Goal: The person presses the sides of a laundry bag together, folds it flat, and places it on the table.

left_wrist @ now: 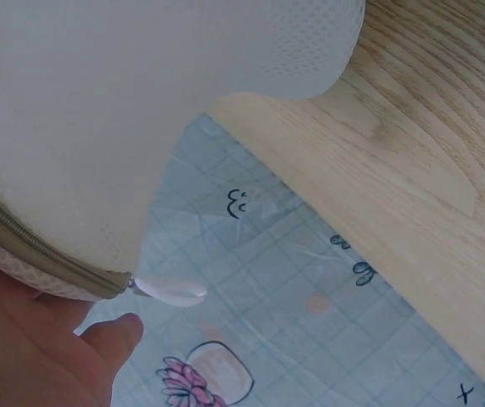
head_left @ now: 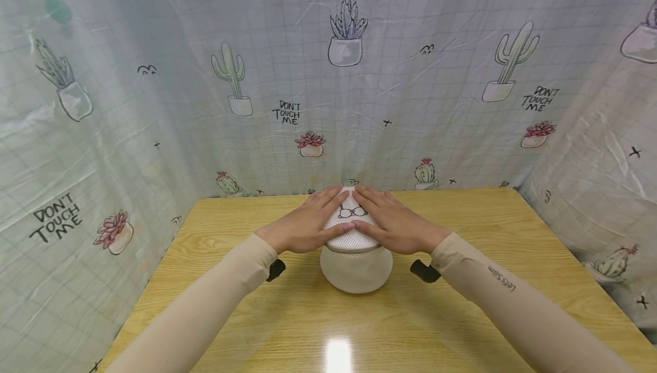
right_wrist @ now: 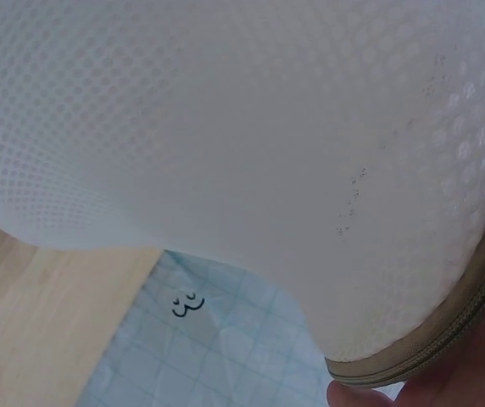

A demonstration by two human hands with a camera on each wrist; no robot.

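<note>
The left hand [head_left: 305, 222] and right hand [head_left: 402, 222] rest on a zippered white mesh laundry bag [head_left: 356, 272] on the wooden bench [head_left: 246, 321], grips unclenched, fingers straight, thumbs meeting below its eyeglasses print [head_left: 352, 212].

White mesh bag [head_left: 355, 273], black glasses print [head_left: 352, 212], olive zipper [left_wrist: 47, 252]; yellow wood-grain table [head_left: 287, 321]; pale cactus-print curtain [head_left: 287, 31].

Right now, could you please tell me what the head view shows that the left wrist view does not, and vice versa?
Only the head view shows the right hand, the sleeves and the glasses print. Only the left wrist view shows the white zip pull. Both show the left hand, the bag, the table and the patterned cloth.
</note>
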